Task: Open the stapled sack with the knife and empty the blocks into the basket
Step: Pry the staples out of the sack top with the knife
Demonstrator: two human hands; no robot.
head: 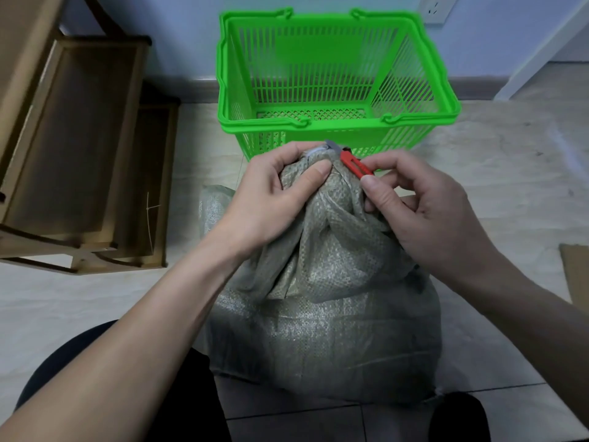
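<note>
A grey-green woven sack (pixel 328 320) stands upright on the floor between my knees, its neck bunched at the top. My left hand (pixel 274 189) grips the gathered neck, thumb pressed on the fabric. My right hand (pixel 424 212) pinches a red utility knife (pixel 353 162) whose grey blade tip touches a white tie at the sack's top. Just behind the sack stands a bright green plastic basket (pixel 424 119) with nothing visible inside. The blocks are hidden in the sack.
Brown cardboard boxes (pixel 76 148) are stacked on the left by the wall. A flat piece of cardboard (pixel 577 275) lies at the right edge. The floor is pale tile under a light sheet; a wall socket (pixel 435 9) sits above the basket.
</note>
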